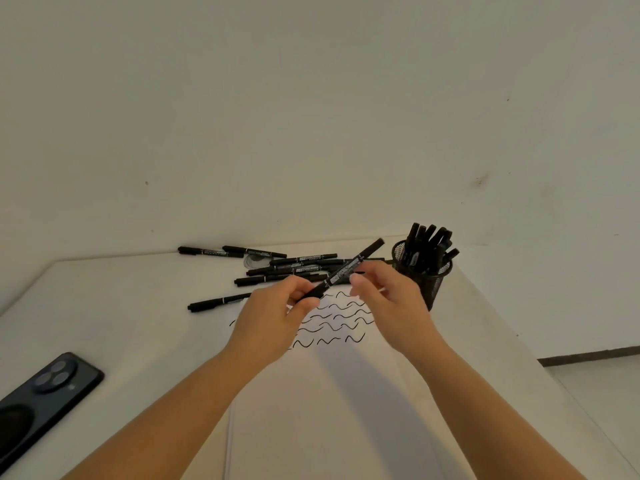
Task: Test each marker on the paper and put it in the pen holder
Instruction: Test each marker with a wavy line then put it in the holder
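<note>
a person's two bare forearms reach forward over a pale table (114, 306), seen from a head-worn camera looking down. both hands meet above a white sheet of paper (332, 410) and share one black marker (346, 270), held in the air and slanting from lower left to upper right. the left hand (277, 317) has its fingers curled around the marker's lower end, gripping it firmly. the right hand (388, 303) pinches the marker near its middle between thumb and fingertips, with the other fingers loosely bent. the marker's far end points toward a black mesh pen holder (424, 275), which stands on the table just beyond the right hand and already holds a cluster of upright black markers (427, 245). rows of short black wavy test lines (339, 320) cover the upper part of the paper, partly hidden under the hands. a loose pile of black markers (287, 268) lies on the table behind the paper, near the wall. a dark phone (38, 400) lies face down at the table's left edge, well apart from the hands.
</note>
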Available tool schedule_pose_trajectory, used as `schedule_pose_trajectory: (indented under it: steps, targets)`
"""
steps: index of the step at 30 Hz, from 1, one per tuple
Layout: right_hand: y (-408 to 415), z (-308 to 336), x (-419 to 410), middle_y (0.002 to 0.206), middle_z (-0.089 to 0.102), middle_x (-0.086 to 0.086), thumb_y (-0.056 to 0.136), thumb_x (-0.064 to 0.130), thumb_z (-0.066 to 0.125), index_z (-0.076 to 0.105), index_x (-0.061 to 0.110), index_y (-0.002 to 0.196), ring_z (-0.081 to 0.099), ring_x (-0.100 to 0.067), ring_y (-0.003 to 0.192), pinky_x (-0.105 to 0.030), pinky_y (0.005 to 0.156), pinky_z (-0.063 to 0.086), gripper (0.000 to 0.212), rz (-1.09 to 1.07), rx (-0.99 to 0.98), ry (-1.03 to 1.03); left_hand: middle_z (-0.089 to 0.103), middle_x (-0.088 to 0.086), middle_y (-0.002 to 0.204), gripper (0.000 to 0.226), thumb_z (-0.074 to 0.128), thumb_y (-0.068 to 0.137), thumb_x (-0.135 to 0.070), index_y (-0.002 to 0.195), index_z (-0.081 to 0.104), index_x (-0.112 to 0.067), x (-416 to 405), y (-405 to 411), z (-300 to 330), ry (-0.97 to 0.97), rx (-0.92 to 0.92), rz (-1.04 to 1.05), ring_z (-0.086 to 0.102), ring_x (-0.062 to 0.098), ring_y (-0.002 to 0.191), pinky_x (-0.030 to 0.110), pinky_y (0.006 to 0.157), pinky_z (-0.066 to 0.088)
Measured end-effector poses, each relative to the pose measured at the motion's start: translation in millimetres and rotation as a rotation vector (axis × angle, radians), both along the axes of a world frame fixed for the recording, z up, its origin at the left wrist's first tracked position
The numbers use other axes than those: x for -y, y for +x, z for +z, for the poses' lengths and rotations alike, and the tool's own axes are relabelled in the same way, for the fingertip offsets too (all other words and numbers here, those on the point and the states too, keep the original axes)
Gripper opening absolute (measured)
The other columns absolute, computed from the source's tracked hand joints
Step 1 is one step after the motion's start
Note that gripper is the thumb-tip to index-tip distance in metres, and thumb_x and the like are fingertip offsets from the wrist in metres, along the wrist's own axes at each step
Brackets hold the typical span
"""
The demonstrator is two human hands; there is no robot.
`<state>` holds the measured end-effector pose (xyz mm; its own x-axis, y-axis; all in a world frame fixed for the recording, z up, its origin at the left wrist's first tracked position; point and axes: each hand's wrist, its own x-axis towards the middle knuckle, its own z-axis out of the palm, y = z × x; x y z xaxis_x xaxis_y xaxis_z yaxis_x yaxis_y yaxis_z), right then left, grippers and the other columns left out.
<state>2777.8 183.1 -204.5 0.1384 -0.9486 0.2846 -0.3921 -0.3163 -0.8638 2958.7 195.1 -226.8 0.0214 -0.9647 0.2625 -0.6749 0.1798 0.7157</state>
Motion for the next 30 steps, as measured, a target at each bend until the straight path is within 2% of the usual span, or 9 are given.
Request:
schedule_pose_trajectory:
  steps: [2, 5, 9, 14, 17, 20, 24, 27, 30]
  targets:
    - [12, -4, -7, 0.065, 0.063, 0.011, 0.089, 0.032, 0.054, 0.062, 0.034, 0.085, 0.056, -0.004, 0.064, -0.024, 0.063, 0.044, 0.009, 0.063, 0.088, 0.071, 0.064, -0.022, 0.081, 0.009, 0.060, 0.085, -0.033, 0.092, 0.059, -0.039, -11, -1, 3, 0.007, 0.007, -0.056, 0.059, -0.005, 0.081, 0.019, 0.074, 0.047]
    - [22, -9, -11, 0.053, 0.060, 0.013, 0.091, 0.030, 0.050, 0.065, 0.029, 0.082, 0.051, 0.001, 0.054, -0.019, 0.059, 0.042, 0.017, 0.050, 0.208, 0.161, 0.066, -0.019, 0.080, 0.009, 0.058, 0.086, -0.034, 0.092, 0.063, -0.038, -23, -1, 3, 0.020, 0.055, -0.139, 0.059, -0.002, 0.079, 0.023, 0.075, 0.048]
    - [33, -22, -17, 0.045, 0.053, 0.010, 0.092, 0.029, 0.048, 0.062, 0.022, 0.070, 0.044, 0.000, 0.044, -0.019, 0.050, 0.035, 0.027, -0.057, 0.223, 0.239, 0.063, -0.013, 0.080, 0.017, 0.050, 0.089, -0.041, 0.099, 0.063, -0.038, -31, 0, -2, -0.088, 0.254, -0.094, 0.054, 0.007, 0.074, 0.025, 0.063, 0.042]
    - [11, -16, -2, 0.056, 0.045, 0.003, 0.093, 0.028, 0.047, 0.054, 0.018, 0.068, 0.040, -0.008, 0.046, -0.021, 0.049, 0.034, 0.028, -0.428, 0.531, 0.215, 0.067, -0.008, 0.074, 0.017, 0.061, 0.082, -0.036, 0.092, 0.070, -0.026, -42, 11, -12, -0.290, 0.468, 0.027, 0.063, 0.017, 0.066, 0.030, 0.050, 0.046]
    - [-18, -21, -3, 0.057, 0.048, 0.004, 0.088, 0.036, 0.049, 0.055, 0.024, 0.067, 0.042, -0.008, 0.050, -0.018, 0.049, 0.037, 0.025, -0.484, 0.359, 0.065, 0.068, -0.011, 0.091, 0.023, 0.053, 0.088, -0.042, 0.105, 0.064, -0.030, -46, 26, -25, -0.151, 0.413, 0.057, 0.062, 0.015, 0.083, 0.026, 0.063, 0.041]
    - [-21, -36, -5, 0.058, 0.053, 0.001, 0.082, 0.033, 0.060, 0.055, 0.026, 0.066, 0.047, -0.010, 0.052, -0.024, 0.054, 0.039, 0.018, -0.466, 0.217, 0.035, 0.063, -0.011, 0.097, 0.026, 0.043, 0.092, -0.042, 0.111, 0.057, -0.031, -42, 20, -29, -0.064, 0.327, -0.070, 0.055, 0.012, 0.088, 0.024, 0.071, 0.039]
    - [-12, -53, 4, 0.062, 0.063, -0.006, 0.086, 0.019, 0.060, 0.055, 0.023, 0.069, 0.056, -0.003, 0.051, -0.024, 0.059, 0.042, 0.017, -0.409, 0.246, 0.120, 0.052, -0.006, 0.091, 0.024, 0.034, 0.095, -0.039, 0.109, 0.049, -0.028, -31, 15, -25, 0.029, 0.333, -0.249, 0.050, 0.016, 0.085, 0.030, 0.071, 0.040]
    - [-15, -62, 5, 0.066, 0.066, -0.010, 0.088, 0.014, 0.056, 0.055, 0.020, 0.075, 0.059, 0.000, 0.053, -0.015, 0.056, 0.043, 0.015, -0.363, 0.265, 0.137, 0.052, -0.003, 0.095, 0.025, 0.033, 0.095, -0.039, 0.109, 0.048, -0.025, -31, 11, -30, 0.041, 0.368, -0.282, 0.051, 0.019, 0.086, 0.034, 0.074, 0.043]
    - [-17, -66, 8, 0.067, 0.066, -0.010, 0.087, 0.011, 0.055, 0.055, 0.018, 0.075, 0.062, -0.001, 0.054, -0.008, 0.054, 0.043, 0.015, -0.334, 0.234, 0.133, 0.052, -0.005, 0.096, 0.025, 0.034, 0.096, -0.038, 0.110, 0.049, -0.025, -33, 13, -36, 0.063, 0.365, -0.286, 0.050, 0.016, 0.086, 0.031, 0.073, 0.042]
